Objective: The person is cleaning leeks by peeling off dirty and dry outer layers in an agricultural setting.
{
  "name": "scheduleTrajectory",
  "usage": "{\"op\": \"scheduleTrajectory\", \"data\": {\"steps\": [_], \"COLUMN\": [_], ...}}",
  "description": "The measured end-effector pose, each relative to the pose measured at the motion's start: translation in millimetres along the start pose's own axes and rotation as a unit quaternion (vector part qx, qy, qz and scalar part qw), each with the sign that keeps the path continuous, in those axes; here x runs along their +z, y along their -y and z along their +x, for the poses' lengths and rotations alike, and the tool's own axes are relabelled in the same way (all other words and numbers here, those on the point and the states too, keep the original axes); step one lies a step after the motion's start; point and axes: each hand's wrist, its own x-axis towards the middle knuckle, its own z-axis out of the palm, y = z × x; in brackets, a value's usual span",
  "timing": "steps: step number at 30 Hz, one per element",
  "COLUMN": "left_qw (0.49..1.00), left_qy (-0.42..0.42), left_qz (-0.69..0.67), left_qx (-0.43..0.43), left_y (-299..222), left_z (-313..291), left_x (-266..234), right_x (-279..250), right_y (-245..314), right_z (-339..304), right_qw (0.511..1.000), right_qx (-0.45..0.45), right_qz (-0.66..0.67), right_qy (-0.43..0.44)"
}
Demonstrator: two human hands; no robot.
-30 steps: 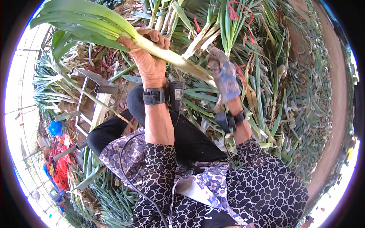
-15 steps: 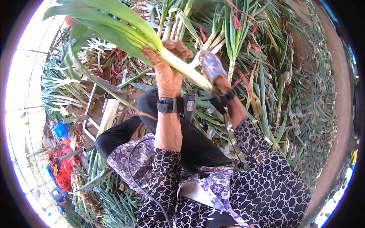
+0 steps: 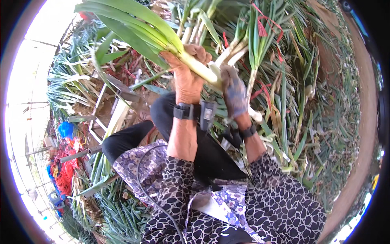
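Note:
A thick leek (image 3: 198, 66) with broad green leaves lies diagonally in front of me, leaves to the upper left and pale end to the lower right. My left hand (image 3: 187, 81) is closed around its stalk just below the leaves. At the pale lower end is my right hand (image 3: 234, 92), in a patterned glove, its fingers closed on the leek; the fingertips are partly hidden. Just beyond my hands more leeks (image 3: 233, 52) stand or lean with white stalks down. A red tie (image 3: 263, 27) hangs on one of the bunches.
Leek leaves and trimmings (image 3: 325, 134) cover the ground to my right. On the left are a metal frame (image 3: 96, 118), piled leeks (image 3: 67, 83), red string (image 3: 66, 175) and a blue object (image 3: 66, 130). A black cable (image 3: 140, 173) runs across my lap.
My right hand has moved from a blur above the stalk down and slightly right, against the leek's pale end. My left hand still grips the stalk. The view has shifted slightly.

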Motion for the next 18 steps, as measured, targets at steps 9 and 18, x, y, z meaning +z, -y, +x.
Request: {"op": "scheduleTrajectory", "data": {"steps": [9, 18], "left_qw": [0.982, 0.962], "left_qy": [0.181, 0.268], "left_qz": [0.058, -0.03], "left_qx": [-0.02, -0.04], "left_y": [-15, -49], "left_z": [1, 15], "left_x": [-13, -26], "right_x": [16, -85], "right_y": [-63, -127], "right_z": [-26, -152], "right_qw": [0.962, 0.903], "right_qx": [0.192, 0.299], "right_qz": [0.009, -0.198], "right_qy": [0.192, 0.237]}}
